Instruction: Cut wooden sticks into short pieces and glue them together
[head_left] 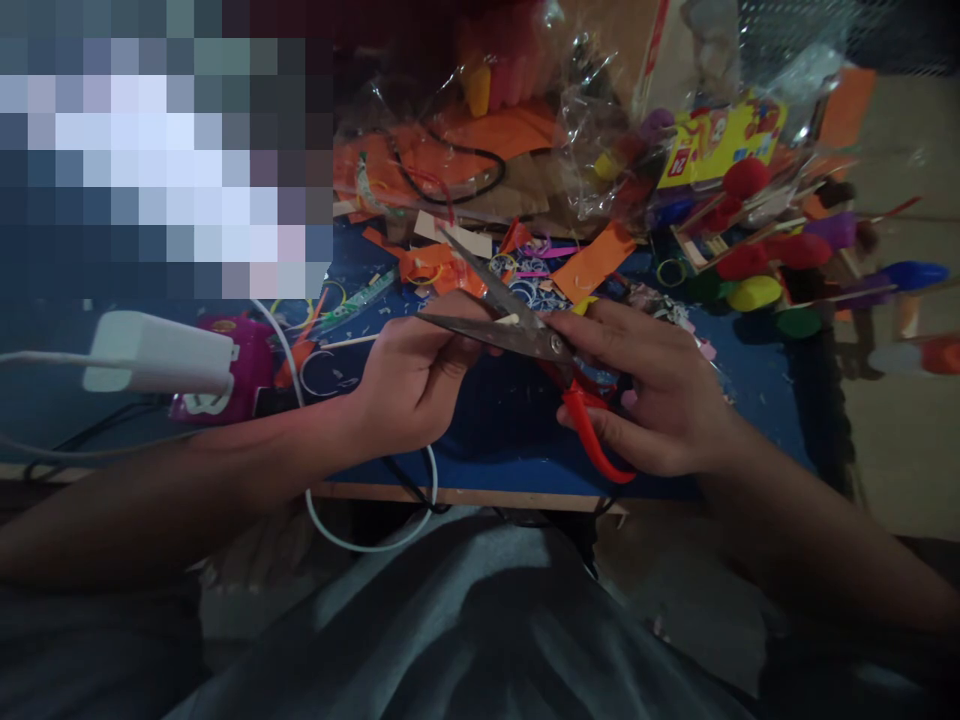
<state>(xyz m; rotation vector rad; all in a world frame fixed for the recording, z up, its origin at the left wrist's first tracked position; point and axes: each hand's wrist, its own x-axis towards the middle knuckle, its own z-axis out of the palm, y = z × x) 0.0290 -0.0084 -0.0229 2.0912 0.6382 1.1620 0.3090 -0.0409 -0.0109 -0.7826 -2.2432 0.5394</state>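
My right hand (656, 395) grips the red handles of a pair of scissors (517, 325), whose metal blades are spread apart and point left and up. My left hand (416, 375) is closed in a pinch around a small pale stick-like piece (508, 320), holding it between the blades. Both hands hover over a blue board (495, 440) in front of my lap.
Orange paper scraps (592, 262), rubber bands and clear plastic bags litter the far side of the board. Coloured pom-poms on sticks (757, 270) and a yellow box (712, 140) lie right. A white charger (157, 352) with cable and a purple object (244, 365) sit left.
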